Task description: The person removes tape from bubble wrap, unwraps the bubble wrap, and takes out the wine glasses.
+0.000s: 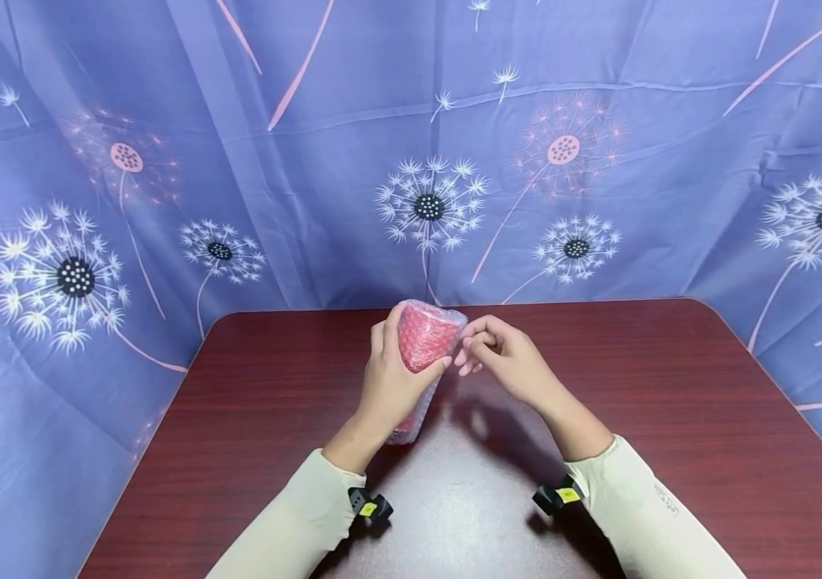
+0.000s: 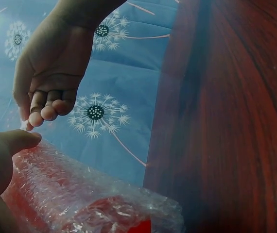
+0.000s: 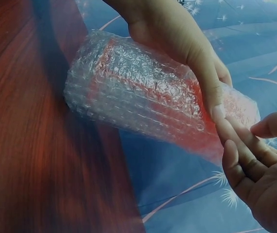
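A long red package (image 1: pixel 427 338) wrapped in clear bubble wrap stands tilted over the table, its lower end near the tabletop. My left hand (image 1: pixel 398 366) grips its upper part, with the thumb across the near side and the fingers round the far side. At the package's upper right edge, my right hand (image 1: pixel 501 354) has its thumb and index finger drawn together, pinching the edge of the bubble wrap (image 2: pixel 24 125). Its other fingers are curled loosely, close to the left thumb. In the right wrist view, layers of bubble wrap (image 3: pixel 124 82) cover the red contents, whose kind is hidden.
The dark red wooden table (image 1: pixel 273 386) has a glossy bright patch near its front. Behind and beside it hangs a blue curtain (image 1: pixel 339 185) with dandelion prints. Both wrists carry small black cameras (image 1: pixel 371 505) below the sleeves' cuffs.
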A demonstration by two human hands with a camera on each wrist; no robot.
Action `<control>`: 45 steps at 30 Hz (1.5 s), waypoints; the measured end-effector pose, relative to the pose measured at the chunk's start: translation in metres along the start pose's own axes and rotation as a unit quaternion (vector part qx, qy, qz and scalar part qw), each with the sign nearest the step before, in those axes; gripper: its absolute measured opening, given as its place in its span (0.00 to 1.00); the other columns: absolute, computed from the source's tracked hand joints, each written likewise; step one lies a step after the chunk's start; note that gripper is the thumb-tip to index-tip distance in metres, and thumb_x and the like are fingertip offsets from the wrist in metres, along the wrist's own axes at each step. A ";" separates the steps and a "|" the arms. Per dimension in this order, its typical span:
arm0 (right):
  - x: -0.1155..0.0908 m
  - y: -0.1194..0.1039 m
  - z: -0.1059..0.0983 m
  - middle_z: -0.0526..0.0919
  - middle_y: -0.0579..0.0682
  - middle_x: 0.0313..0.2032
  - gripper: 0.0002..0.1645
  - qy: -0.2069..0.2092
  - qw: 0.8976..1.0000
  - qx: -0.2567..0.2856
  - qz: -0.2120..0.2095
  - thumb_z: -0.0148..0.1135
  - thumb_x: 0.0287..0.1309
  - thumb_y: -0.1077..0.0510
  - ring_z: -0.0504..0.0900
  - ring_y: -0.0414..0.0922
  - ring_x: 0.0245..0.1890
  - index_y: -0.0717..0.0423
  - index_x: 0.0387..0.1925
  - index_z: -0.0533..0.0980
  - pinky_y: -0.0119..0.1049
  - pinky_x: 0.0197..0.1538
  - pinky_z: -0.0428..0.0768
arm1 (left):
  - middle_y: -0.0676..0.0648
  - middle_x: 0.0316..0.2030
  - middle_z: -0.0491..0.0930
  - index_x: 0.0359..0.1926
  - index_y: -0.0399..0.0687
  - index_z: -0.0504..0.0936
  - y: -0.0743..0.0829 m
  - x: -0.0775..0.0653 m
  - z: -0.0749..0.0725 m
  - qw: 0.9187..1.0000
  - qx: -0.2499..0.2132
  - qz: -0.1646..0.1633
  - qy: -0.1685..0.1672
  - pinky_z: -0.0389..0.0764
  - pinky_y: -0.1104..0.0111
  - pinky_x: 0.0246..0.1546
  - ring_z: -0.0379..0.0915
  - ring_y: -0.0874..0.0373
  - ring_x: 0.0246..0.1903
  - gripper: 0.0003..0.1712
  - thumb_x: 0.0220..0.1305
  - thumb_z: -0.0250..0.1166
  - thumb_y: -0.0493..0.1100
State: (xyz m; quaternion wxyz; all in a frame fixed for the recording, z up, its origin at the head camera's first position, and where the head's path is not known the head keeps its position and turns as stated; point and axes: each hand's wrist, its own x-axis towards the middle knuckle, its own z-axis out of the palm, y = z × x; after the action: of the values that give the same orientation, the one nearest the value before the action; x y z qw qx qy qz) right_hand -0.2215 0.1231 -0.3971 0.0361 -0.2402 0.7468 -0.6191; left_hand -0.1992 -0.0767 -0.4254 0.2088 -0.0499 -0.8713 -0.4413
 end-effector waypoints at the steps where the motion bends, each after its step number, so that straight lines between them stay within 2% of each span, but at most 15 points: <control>1: 0.000 0.000 0.000 0.86 0.68 0.33 0.11 -0.003 1.000 0.003 -0.003 0.53 0.72 0.66 0.89 0.47 0.30 0.72 0.49 0.72 0.50 0.41 0.87 | 0.45 0.62 0.68 0.76 0.69 0.55 0.000 0.000 0.000 1.000 0.000 0.002 0.001 0.83 0.50 0.47 0.80 0.42 0.49 0.60 0.47 0.81 0.56; 5: 0.000 0.000 -0.001 0.86 0.69 0.34 0.11 -0.013 1.000 0.011 -0.004 0.52 0.72 0.66 0.90 0.49 0.31 0.70 0.50 0.68 0.47 0.40 0.88 | 0.45 0.62 0.68 0.76 0.68 0.56 0.001 0.000 0.000 1.000 0.001 0.005 0.005 0.83 0.50 0.46 0.81 0.42 0.48 0.60 0.46 0.81 0.55; 11: 0.000 -0.001 -0.004 0.85 0.74 0.38 0.11 -0.024 0.999 0.027 0.031 0.52 0.73 0.66 0.90 0.48 0.33 0.72 0.49 0.66 0.43 0.40 0.88 | 0.45 0.62 0.68 0.76 0.68 0.56 0.002 0.000 -0.001 1.000 -0.001 0.003 0.007 0.83 0.49 0.47 0.80 0.42 0.49 0.60 0.46 0.82 0.56; 18: 0.001 0.001 -0.005 0.84 0.76 0.40 0.11 -0.034 0.997 0.041 0.061 0.52 0.73 0.65 0.91 0.54 0.35 0.71 0.49 0.66 0.40 0.40 0.88 | 0.46 0.61 0.68 0.76 0.67 0.56 0.000 0.000 0.000 1.000 0.009 0.013 0.008 0.83 0.49 0.47 0.80 0.42 0.49 0.60 0.46 0.81 0.56; 23: 0.001 -0.001 -0.006 0.86 0.73 0.40 0.08 -0.035 0.997 0.021 0.062 0.53 0.72 0.65 0.90 0.56 0.35 0.70 0.45 0.69 0.43 0.41 0.88 | 0.46 0.60 0.68 0.76 0.69 0.55 -0.002 0.000 0.001 1.000 0.013 0.017 0.006 0.83 0.50 0.48 0.80 0.43 0.49 0.60 0.46 0.81 0.57; 25: 0.001 -0.002 -0.006 0.87 0.70 0.37 0.08 -0.034 0.998 0.009 0.056 0.54 0.72 0.65 0.90 0.55 0.33 0.69 0.44 0.70 0.46 0.41 0.88 | 0.46 0.60 0.68 0.76 0.68 0.56 -0.002 -0.001 0.002 1.000 0.010 0.017 0.006 0.83 0.50 0.48 0.80 0.42 0.49 0.60 0.46 0.81 0.56; 29: 0.001 -0.003 -0.007 0.85 0.60 0.23 0.09 -0.021 0.998 -0.038 0.050 0.57 0.71 0.61 0.85 0.46 0.23 0.66 0.43 0.74 0.38 0.32 0.84 | 0.46 0.60 0.68 0.76 0.68 0.56 -0.003 -0.001 0.002 1.000 0.008 0.010 0.005 0.83 0.50 0.46 0.80 0.42 0.48 0.60 0.46 0.81 0.57; 31: 0.000 -0.004 -0.007 0.80 0.56 0.17 0.08 -0.017 0.997 -0.053 0.050 0.58 0.71 0.59 0.82 0.46 0.18 0.63 0.43 0.75 0.36 0.26 0.80 | 0.47 0.61 0.68 0.76 0.69 0.56 -0.002 -0.001 0.002 1.000 0.010 0.006 0.003 0.83 0.50 0.45 0.80 0.42 0.48 0.60 0.46 0.81 0.58; 33: -0.001 -0.006 -0.007 0.77 0.56 0.15 0.07 -0.020 0.997 -0.050 0.052 0.57 0.71 0.60 0.82 0.51 0.17 0.62 0.42 0.75 0.38 0.23 0.79 | 0.47 0.61 0.68 0.76 0.69 0.56 -0.002 0.000 0.002 1.000 0.012 0.002 0.001 0.83 0.50 0.45 0.81 0.42 0.47 0.60 0.46 0.81 0.59; 36: -0.002 -0.007 -0.008 0.79 0.59 0.18 0.05 -0.030 0.998 -0.026 0.058 0.55 0.72 0.61 0.85 0.58 0.21 0.61 0.42 0.73 0.48 0.23 0.84 | 0.46 0.60 0.68 0.76 0.69 0.56 -0.001 0.001 0.001 1.000 0.013 -0.001 -0.003 0.83 0.50 0.44 0.80 0.42 0.47 0.60 0.46 0.81 0.59; 39: -0.003 -0.008 -0.007 0.82 0.62 0.22 0.07 -0.038 0.998 -0.007 0.058 0.54 0.73 0.61 0.87 0.62 0.26 0.64 0.43 0.72 0.57 0.26 0.84 | 0.46 0.60 0.68 0.76 0.68 0.57 -0.002 0.002 0.000 1.000 0.019 -0.003 -0.002 0.83 0.49 0.44 0.80 0.42 0.47 0.60 0.46 0.81 0.59; 41: -0.003 -0.007 -0.006 0.84 0.62 0.23 0.08 -0.041 0.998 0.000 0.053 0.53 0.73 0.61 0.88 0.59 0.28 0.65 0.43 0.71 0.56 0.28 0.85 | 0.45 0.59 0.68 0.76 0.69 0.57 -0.003 0.003 -0.001 1.000 0.023 -0.004 -0.001 0.83 0.49 0.43 0.80 0.42 0.46 0.59 0.46 0.81 0.59; 43: -0.003 -0.006 -0.005 0.85 0.61 0.26 0.09 -0.043 0.998 0.011 0.047 0.52 0.73 0.62 0.89 0.61 0.31 0.67 0.43 0.70 0.56 0.30 0.86 | 0.45 0.59 0.68 0.76 0.69 0.57 -0.004 0.003 -0.001 1.000 0.022 -0.006 -0.003 0.83 0.49 0.43 0.81 0.42 0.46 0.59 0.46 0.81 0.59; 45: -0.002 -0.004 -0.004 0.86 0.61 0.27 0.08 -0.041 0.998 0.015 0.044 0.52 0.73 0.63 0.89 0.59 0.32 0.67 0.42 0.70 0.54 0.32 0.86 | 0.45 0.60 0.68 0.76 0.70 0.56 -0.004 0.002 -0.001 1.000 0.014 -0.009 -0.007 0.83 0.50 0.44 0.80 0.42 0.46 0.59 0.46 0.81 0.59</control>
State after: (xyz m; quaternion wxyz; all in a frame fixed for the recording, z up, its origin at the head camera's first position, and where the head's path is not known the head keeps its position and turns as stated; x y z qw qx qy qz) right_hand -0.2197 0.1276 -0.3926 0.0978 -0.2316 0.7453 -0.6175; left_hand -0.2022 -0.0804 -0.4270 0.1993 -0.0426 -0.8795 -0.4300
